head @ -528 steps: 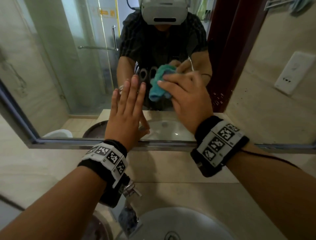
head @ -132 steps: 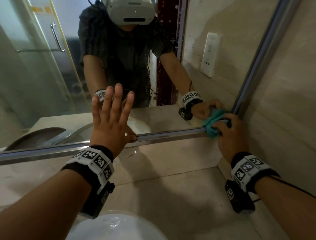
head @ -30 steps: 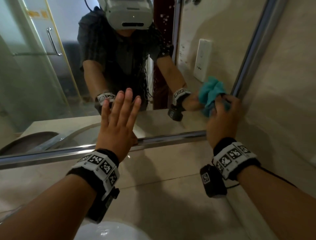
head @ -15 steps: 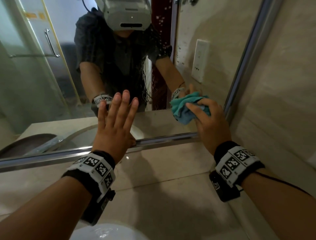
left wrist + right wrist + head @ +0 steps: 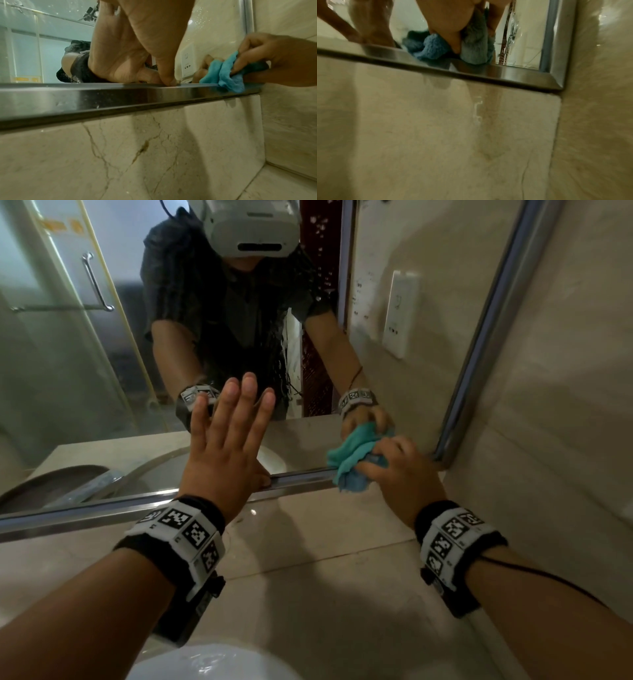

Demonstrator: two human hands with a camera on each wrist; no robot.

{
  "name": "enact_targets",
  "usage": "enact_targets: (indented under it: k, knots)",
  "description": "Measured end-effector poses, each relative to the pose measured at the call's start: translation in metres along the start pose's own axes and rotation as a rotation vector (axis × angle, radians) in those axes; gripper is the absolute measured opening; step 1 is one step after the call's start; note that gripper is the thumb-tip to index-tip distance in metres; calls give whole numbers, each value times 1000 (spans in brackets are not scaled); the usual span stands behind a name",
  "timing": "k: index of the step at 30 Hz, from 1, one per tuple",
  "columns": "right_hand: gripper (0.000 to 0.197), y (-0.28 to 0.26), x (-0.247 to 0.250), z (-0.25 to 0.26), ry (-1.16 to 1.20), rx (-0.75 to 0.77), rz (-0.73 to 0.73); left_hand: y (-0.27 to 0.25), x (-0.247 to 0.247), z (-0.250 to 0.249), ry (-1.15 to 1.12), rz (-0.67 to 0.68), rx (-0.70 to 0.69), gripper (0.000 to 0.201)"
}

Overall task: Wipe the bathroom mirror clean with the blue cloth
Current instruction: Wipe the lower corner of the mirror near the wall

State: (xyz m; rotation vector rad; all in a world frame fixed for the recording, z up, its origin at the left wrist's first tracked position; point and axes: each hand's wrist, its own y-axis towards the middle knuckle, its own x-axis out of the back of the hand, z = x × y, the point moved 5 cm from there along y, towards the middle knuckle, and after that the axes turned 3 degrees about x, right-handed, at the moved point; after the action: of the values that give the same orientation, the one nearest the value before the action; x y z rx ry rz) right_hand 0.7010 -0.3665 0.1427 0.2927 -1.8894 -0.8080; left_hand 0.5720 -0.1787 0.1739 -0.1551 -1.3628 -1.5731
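Blue cloth [image 5: 352, 462] bunched in the right hand [image 5: 397, 470] probably presses the mirror [image 5: 102, 371] at its bottom-right corner; left hand [image 5: 226, 443] flat, open.

The blue cloth [image 5: 352, 460] is a fuzzy, bunched-up rag, crumpled into folds, pressed against the lower right part of the mirror [image 5: 85, 378] and hanging over its metal bottom frame [image 5: 120, 98]. The mirror is a wall-mounted pane with a brushed steel frame; specks and streaks dot the glass near its right edge.
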Motion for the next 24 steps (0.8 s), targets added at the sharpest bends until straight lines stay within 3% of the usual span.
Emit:
enact_targets:
  k: [2,5,7,10,13,17,20,24]
  knots:
    - [12,0,8,-19,66,-121,27,1,0,-1,3,14,6,133]
    - [18,9,42,-72,196,-576,-285,0,1,-2,-3,15,6,134]
    - [27,18,56,-81,122,-577,-357,-1,1,-2,-11,17,8,134]
    - [23,17,52,-70,-24,-555,-385,-1,1,-2,-15,28,12,133]
    - [29,3,32,-56,-34,-522,-291,-2,0,-2,-10,39,8,131]
    - [10,-14,9,-27,67,-454,-86,-2,3,-4,22,97,32,131]
    - [26,-16,6,-15,196,-410,44,-3,9,-8,31,143,53,126]
    - [42,-16,25,-7,578,-545,144,-5,30,-9,-146,218,66,116]
